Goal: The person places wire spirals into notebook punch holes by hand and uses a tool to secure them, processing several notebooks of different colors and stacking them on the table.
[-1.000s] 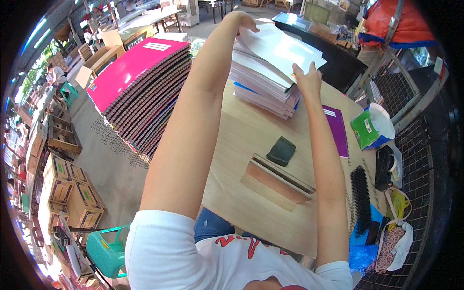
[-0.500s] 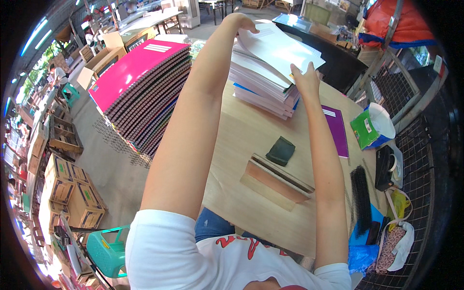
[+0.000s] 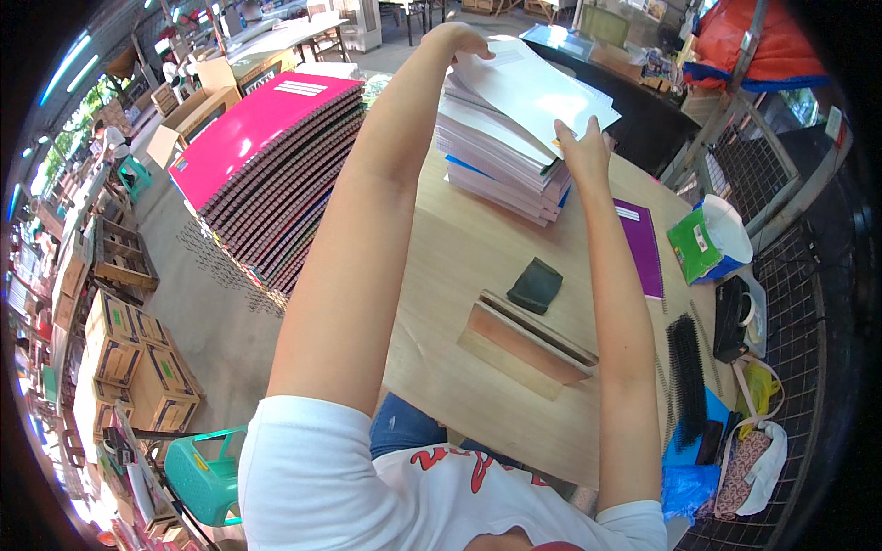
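At the far side of the table stands a tall stack of white paper blocks [image 3: 496, 165], with a blue edge showing low in it. On its top lies a thin sheaf of white sheets [image 3: 533, 87], turned askew to the stack. My left hand [image 3: 459, 41] grips the sheaf's far left edge, fingers partly hidden. At the near right corner my right hand [image 3: 582, 149] holds the sheaf between thumb and fingers. Left of my left arm rises a high pile of spiral notebooks [image 3: 266, 124] with a bright pink cover on top.
Between my arms lie a dark green block [image 3: 535, 286] and a slotted wooden holder [image 3: 528, 340]. Right of my right arm are a purple notebook [image 3: 641, 246], a bundle of black wire spirals [image 3: 685, 367] and a green-and-white container [image 3: 703, 241]. A teal stool [image 3: 202, 477] stands at lower left.
Both hands keep their hold on the sheaf. The sheaf and my right hand appear shifted very slightly right; nothing has been let go.
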A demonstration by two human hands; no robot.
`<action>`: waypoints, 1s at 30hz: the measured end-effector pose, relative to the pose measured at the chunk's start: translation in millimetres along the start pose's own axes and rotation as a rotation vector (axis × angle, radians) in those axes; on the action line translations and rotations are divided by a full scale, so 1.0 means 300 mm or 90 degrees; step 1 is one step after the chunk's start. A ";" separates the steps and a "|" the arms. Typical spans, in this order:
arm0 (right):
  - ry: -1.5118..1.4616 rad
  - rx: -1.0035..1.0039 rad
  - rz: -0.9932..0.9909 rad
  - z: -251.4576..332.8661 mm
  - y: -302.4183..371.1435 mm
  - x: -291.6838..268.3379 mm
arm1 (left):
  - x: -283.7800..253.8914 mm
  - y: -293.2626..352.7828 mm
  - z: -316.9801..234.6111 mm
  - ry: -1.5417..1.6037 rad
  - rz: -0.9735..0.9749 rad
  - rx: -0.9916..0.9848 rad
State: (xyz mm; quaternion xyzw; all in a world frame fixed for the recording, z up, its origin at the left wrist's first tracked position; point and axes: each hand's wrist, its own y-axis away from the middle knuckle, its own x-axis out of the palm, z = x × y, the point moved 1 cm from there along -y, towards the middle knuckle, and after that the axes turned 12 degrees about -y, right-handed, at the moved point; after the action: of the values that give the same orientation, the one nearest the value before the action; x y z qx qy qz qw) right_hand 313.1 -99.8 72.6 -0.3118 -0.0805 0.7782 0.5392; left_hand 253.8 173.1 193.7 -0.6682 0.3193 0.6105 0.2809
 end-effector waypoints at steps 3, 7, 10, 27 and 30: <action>0.021 -0.003 -0.019 -0.040 -0.011 -0.019 | -0.018 0.024 -0.078 0.022 0.017 0.039; 0.030 0.003 -0.005 -0.029 -0.012 -0.006 | -0.011 0.054 -0.036 0.238 0.105 -0.038; 0.054 0.004 0.001 -0.036 -0.019 -0.013 | 0.045 0.079 0.046 0.521 0.075 0.027; -0.248 -0.067 -0.047 -0.115 0.028 -0.265 | 0.279 0.298 -0.083 -0.090 -0.273 0.526; -0.251 -0.019 -0.077 -0.180 0.215 -0.328 | 0.268 0.269 -0.109 -0.126 -0.325 0.544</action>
State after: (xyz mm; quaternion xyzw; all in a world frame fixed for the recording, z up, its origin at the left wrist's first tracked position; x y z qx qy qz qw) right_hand 315.1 -224.8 39.3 -0.1560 -0.2144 0.7892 0.5540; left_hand 216.6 89.9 118.1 -0.4894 0.3391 0.3977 0.6981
